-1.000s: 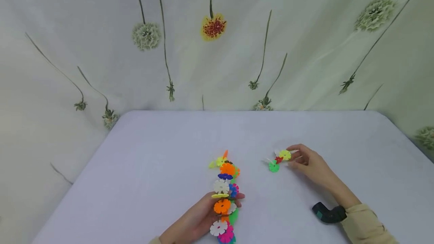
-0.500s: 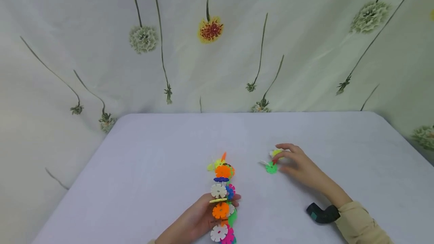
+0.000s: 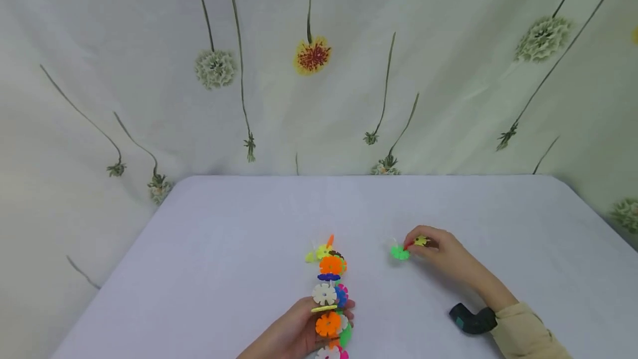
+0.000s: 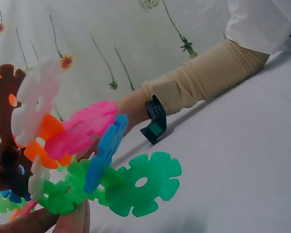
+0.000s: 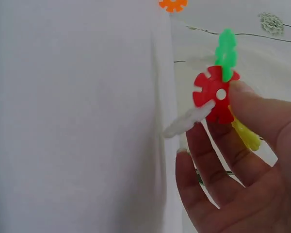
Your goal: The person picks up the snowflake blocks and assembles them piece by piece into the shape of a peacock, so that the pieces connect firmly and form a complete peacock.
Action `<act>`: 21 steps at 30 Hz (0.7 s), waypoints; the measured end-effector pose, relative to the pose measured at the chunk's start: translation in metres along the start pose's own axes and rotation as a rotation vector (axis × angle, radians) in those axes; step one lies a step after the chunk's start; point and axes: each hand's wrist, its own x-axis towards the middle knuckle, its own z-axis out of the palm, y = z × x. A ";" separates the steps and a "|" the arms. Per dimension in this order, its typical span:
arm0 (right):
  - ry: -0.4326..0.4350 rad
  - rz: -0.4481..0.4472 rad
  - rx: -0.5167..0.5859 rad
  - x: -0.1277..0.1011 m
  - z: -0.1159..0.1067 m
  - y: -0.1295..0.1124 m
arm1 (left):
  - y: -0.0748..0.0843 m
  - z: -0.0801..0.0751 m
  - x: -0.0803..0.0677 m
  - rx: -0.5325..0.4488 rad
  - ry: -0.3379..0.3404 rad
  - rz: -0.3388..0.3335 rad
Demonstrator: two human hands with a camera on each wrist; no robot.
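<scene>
A long chain of slotted flower-shaped plastic discs [image 3: 328,324] in many colours is held by my left hand [image 3: 289,332]. The left wrist view shows pink, blue, white, brown, orange and green discs [image 4: 143,183] joined by their slots, with fingers under and beside them. Farther right, my right hand [image 3: 446,252] pinches a small cluster by its red disc [image 5: 216,94], between thumb and fingers. Joined to that red disc are a green disc [image 5: 226,51], a white disc [image 5: 189,120] and a yellow disc [image 5: 246,136]. Some of the cluster hides behind the fingers in the head view.
Both hands are over a white-covered table [image 3: 224,237]. A cloth printed with flowers [image 3: 349,98] hangs behind its far edge. A black wrist-worn device [image 3: 472,319] sits by the right sleeve [image 3: 528,331].
My right hand has gone from beside the small cluster to pinching its red disc, and the cluster has turned. My left hand keeps its hold on the chain. The head view has shifted slightly.
</scene>
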 end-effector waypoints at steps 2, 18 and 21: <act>-0.030 0.101 0.157 -0.006 0.001 -0.004 | 0.000 0.001 -0.001 -0.002 0.015 0.005; -0.340 0.303 1.041 -0.037 0.050 -0.037 | 0.010 0.015 0.017 0.025 0.143 0.097; -0.321 0.319 0.985 -0.037 0.054 -0.041 | 0.008 0.013 0.017 0.040 0.146 0.086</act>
